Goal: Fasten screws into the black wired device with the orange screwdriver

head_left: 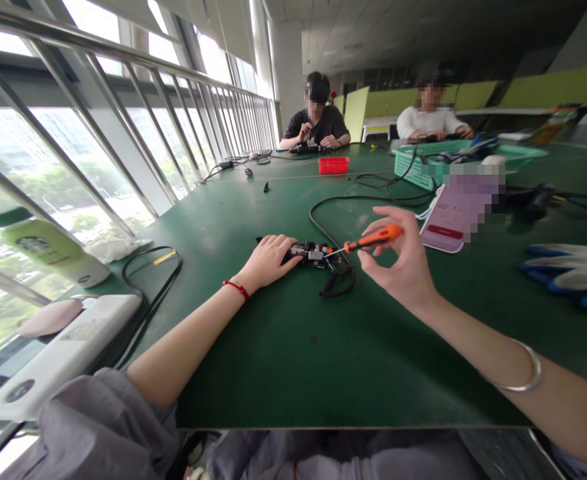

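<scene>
My left hand [272,259] lies closed over one end of a slim black corded device [317,255], pressing it to the green table [253,360]. Its casing is open at the other end, baring a grey part and thin coloured wires. In my right hand [398,260] is a screwdriver [373,238] with an orange and black handle, gripped between thumb and fingers. Its thin shaft points left, and the tip meets the exposed parts; whether it sits in a screw is too small to tell. A black cable [318,207] loops behind and beside the device.
Right of my hands lie a phone [448,220] and white-blue gloves [573,270]. A green basket [413,168] and red tray [333,165] stand farther back. At left are a bottle [48,247] and white box [83,333]. Two people sit across the table.
</scene>
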`<state>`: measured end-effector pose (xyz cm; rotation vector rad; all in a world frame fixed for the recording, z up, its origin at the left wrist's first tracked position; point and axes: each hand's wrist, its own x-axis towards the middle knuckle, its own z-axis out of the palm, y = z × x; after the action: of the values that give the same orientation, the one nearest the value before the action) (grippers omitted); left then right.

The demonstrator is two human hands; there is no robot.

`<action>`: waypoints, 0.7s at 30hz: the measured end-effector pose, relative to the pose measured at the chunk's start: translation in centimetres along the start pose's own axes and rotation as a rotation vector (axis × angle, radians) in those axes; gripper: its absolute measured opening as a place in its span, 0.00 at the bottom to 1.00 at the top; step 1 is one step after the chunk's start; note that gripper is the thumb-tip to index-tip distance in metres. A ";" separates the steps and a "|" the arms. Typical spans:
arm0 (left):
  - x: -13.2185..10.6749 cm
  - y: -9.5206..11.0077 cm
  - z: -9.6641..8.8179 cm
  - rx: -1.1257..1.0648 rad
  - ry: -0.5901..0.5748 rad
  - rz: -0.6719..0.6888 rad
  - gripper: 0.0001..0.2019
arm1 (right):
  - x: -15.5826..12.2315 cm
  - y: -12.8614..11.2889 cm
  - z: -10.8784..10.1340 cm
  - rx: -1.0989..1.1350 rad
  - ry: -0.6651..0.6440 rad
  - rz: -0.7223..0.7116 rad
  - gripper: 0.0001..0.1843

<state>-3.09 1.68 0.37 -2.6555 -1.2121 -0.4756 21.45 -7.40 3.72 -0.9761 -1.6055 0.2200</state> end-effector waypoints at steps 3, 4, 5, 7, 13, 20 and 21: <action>0.0 0.0 -0.1 0.001 -0.007 -0.005 0.22 | 0.0 0.0 0.0 -0.047 -0.022 0.079 0.23; 0.0 0.0 -0.1 0.004 -0.009 -0.006 0.22 | -0.1 -0.1 0.0 -0.067 -0.031 0.101 0.18; 0.0 0.0 -0.1 0.007 -0.010 -0.007 0.22 | -0.1 -0.1 0.0 -0.080 -0.041 0.110 0.14; 0.0 0.0 0.0 0.013 -0.009 -0.006 0.22 | -0.1 -0.2 0.0 -0.070 -0.039 0.070 0.11; 0.2 -0.1 0.1 0.016 -0.006 0.001 0.22 | 0.0 -0.2 -0.1 -0.037 -0.002 0.007 0.31; 0.2 0.0 0.1 0.006 -0.009 0.006 0.22 | 0.2 -0.8 -0.5 -0.101 -0.080 0.082 0.10; 0.2 0.0 0.0 0.007 -0.011 0.005 0.22 | 0.1 -0.7 -0.5 -0.078 -0.071 0.068 0.18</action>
<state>-2.97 1.84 0.39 -2.6587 -1.2071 -0.4556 21.55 -7.90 4.39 -1.0947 -1.6573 0.2424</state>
